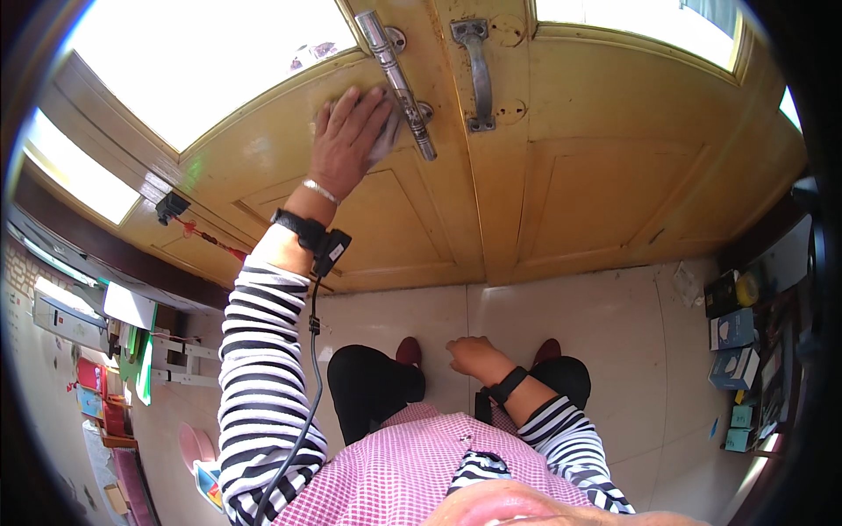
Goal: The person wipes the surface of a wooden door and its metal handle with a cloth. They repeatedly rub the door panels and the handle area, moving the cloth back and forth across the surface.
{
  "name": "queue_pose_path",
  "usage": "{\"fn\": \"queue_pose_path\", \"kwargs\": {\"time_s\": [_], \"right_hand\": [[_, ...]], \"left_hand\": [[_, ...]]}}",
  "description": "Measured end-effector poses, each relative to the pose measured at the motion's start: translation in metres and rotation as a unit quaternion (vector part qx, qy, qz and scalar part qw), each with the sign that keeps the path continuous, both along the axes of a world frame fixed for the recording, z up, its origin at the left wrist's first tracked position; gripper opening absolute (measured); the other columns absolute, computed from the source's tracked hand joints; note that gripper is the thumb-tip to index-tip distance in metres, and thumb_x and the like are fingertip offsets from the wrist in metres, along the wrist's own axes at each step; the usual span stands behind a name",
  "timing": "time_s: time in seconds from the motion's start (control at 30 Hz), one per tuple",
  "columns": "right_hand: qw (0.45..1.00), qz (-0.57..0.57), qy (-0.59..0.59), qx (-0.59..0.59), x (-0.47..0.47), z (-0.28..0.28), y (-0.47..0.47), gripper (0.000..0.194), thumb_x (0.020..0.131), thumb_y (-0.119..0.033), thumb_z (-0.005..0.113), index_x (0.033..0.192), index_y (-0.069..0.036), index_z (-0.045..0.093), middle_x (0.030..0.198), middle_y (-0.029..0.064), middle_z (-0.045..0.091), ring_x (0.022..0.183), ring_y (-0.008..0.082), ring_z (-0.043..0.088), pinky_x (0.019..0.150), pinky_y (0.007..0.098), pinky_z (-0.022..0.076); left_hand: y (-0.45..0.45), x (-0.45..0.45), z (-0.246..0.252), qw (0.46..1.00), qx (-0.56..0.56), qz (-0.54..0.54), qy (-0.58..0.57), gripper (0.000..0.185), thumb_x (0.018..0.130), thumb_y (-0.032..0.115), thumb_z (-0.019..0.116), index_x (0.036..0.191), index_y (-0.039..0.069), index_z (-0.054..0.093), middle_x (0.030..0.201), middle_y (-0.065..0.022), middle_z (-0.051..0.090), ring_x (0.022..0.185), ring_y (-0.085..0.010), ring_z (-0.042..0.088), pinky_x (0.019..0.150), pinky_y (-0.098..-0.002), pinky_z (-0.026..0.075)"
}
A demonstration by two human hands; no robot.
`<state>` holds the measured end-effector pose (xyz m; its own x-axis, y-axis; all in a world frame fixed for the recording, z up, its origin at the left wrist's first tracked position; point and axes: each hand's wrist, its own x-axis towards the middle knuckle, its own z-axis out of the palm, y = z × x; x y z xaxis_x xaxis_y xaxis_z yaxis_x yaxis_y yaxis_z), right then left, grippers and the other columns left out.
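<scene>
My left hand (346, 135) lies on a yellow-painted wooden double door (421, 217), pressing a pale cloth (387, 135) against it. The palm and most of the cloth are hidden under the fingers. Just right of those fingers is a shiny metal bar handle (398, 82) on the left door leaf. A grey metal pull handle (481, 75) is fixed to the right leaf. Low in front of my body hangs my right hand (479, 358), its fingers curled in and nothing visible in them. It touches neither the door nor its handles.
Bright glass panes (217, 59) fill the upper door. A red tasselled cord hangs from a black padlock-like object (172, 208) at left. Boxes (733, 368) are stacked on the right. Left stand a pink basin (196, 446) and green folders (139, 355). A black cable (314, 381) runs along my left arm.
</scene>
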<state>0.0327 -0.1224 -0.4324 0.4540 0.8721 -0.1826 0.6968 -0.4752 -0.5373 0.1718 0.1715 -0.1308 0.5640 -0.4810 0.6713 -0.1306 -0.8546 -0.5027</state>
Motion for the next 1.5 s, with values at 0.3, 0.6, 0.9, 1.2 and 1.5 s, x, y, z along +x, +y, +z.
{"fn": "queue_pose_path", "kwargs": {"time_s": [0.3,0.6,0.9,1.2,1.5], "right_hand": [[0.997,-0.044,0.06,0.001,0.013,0.008,0.006,0.052,0.084,-0.021,0.065,0.133,-0.005,0.056,0.12,0.0252,0.065,0.111,0.0414,0.064,0.094,0.0524,0.0512],[0.734,-0.198,0.277,0.588,0.002,0.066,0.028,0.104,0.086,-0.02,0.078,0.16,-0.005,0.006,0.148,0.0174,0.041,0.13,0.0277,0.05,0.107,0.0368,0.0428],[0.653,-0.343,0.33,0.589,0.017,0.092,-0.025,0.058,0.085,-0.002,0.069,0.139,-0.008,0.048,0.123,0.0076,0.06,0.114,0.017,0.058,0.097,0.0311,0.0487],[0.629,-0.406,0.412,0.52,0.017,0.062,-0.033,0.051,0.089,-0.013,0.072,0.134,-0.005,0.05,0.12,0.0067,0.061,0.109,0.0174,0.059,0.094,0.0314,0.0494],[0.659,-0.438,0.324,0.518,0.005,0.041,-0.027,0.064,0.089,-0.015,0.075,0.142,-0.004,0.04,0.13,0.0119,0.056,0.114,0.0198,0.057,0.096,0.0311,0.048]], "left_hand": [[-0.002,-0.085,-0.139,0.918,-0.349,-0.008,0.189,0.062,0.075,0.0,0.068,0.136,0.008,0.057,0.136,-0.0126,0.06,0.123,-0.0342,0.057,0.1,-0.0412,0.048],[-0.14,-0.151,-0.18,0.307,-0.857,-0.155,0.384,0.042,0.091,0.008,0.06,0.132,0.002,0.056,0.123,-0.0065,0.065,0.11,-0.0196,0.063,0.097,-0.0329,0.05],[-0.135,-0.111,-0.069,0.697,-0.636,-0.128,0.305,0.078,0.095,0.045,0.064,0.152,0.0,0.035,0.155,-0.0245,0.038,0.145,-0.0363,0.035,0.118,-0.0445,0.03],[-0.102,0.027,0.032,0.676,-0.681,-0.238,0.153,0.025,0.102,0.031,0.056,0.101,0.006,0.056,0.083,-0.0035,0.067,0.079,-0.0139,0.063,0.073,-0.0298,0.051],[-0.119,0.013,0.021,0.648,-0.703,-0.273,0.108,0.02,0.106,0.027,0.05,0.1,0.008,0.053,0.076,-0.0002,0.059,0.069,-0.0102,0.057,0.066,-0.0284,0.049]]}}
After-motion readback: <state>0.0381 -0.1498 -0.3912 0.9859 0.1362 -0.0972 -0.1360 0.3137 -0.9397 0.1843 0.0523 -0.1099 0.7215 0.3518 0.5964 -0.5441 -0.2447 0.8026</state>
